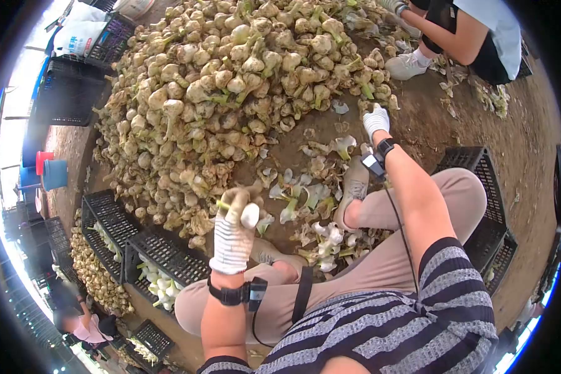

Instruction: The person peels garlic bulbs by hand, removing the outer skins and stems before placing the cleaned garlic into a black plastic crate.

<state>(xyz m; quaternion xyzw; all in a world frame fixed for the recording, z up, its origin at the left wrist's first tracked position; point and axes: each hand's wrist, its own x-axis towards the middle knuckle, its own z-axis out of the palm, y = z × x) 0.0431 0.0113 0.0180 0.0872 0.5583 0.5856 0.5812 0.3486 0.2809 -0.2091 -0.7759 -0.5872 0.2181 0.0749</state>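
The heap of garlic bulbs (230, 93), lying on an earthen floor, is the reference for all positions. Above its near edge, the left hand (232, 230), in a striped glove, is closed around a white garlic bulb (250, 215); a green stem tip (222, 204) shows on the opposite side of the fingers. The right hand (376, 121), similarly gloved, is lowered at the heap's right edge, beside unpeeled bulbs; whether it grips one cannot be told. Stripped husks (288, 212) litter the ground immediately before the heap, and a cluster of cleaned bulbs (328, 247) lies farther out on this near side. A black crate (176, 254) containing white bulbs stands at the heap's near left corner. A second black crate (492, 177) stands well to the right of the heap. Beyond the heap's left side are a blue bucket (55, 174) and a red bucket (42, 161). A co-worker's shoe (406, 67) rests beside the heap's far right edge.
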